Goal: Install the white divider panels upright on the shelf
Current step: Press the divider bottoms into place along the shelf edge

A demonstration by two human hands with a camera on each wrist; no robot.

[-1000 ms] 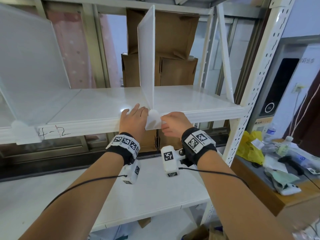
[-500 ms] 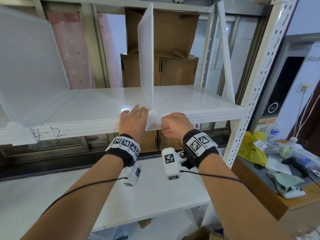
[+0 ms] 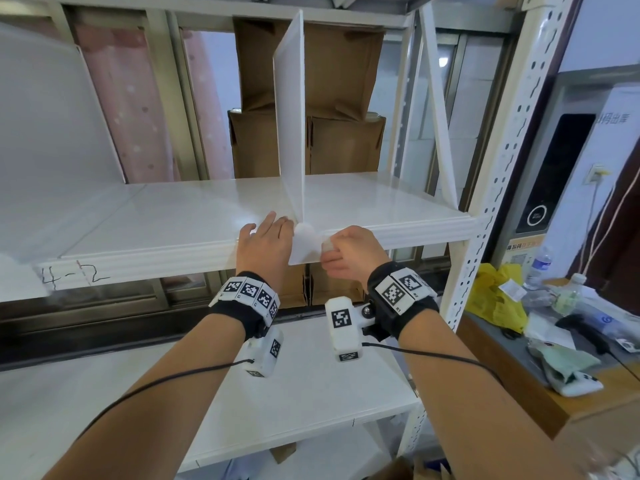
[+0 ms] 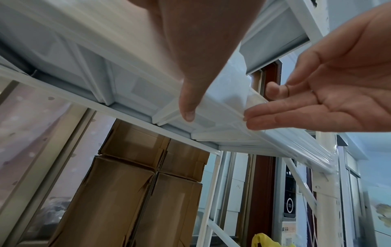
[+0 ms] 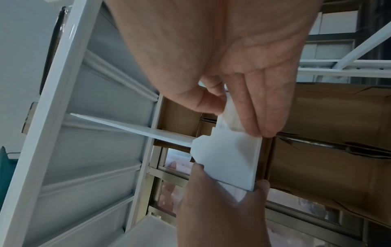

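Divider panel (image 3: 291, 126) stands upright on the shelf (image 3: 194, 220), its front tab (image 3: 304, 247) hanging over the shelf's front lip. At the tab's 3 o'clock the right hand (image 3: 349, 252) pinches it between thumb and fingers; at 9 o'clock the left hand (image 3: 265, 245) lies flat, fingers straight, on the shelf edge. Cardboard boxes (image 3: 343, 143) sit at 12 o'clock behind.

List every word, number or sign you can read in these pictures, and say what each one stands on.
"4-2": handwritten on the front edge of the shelf.
Printing on the white wall panel: too blurred to read.
Orange label under the black device: too small to read.
The wrist bands carry only black-and-white coded squares, no words.
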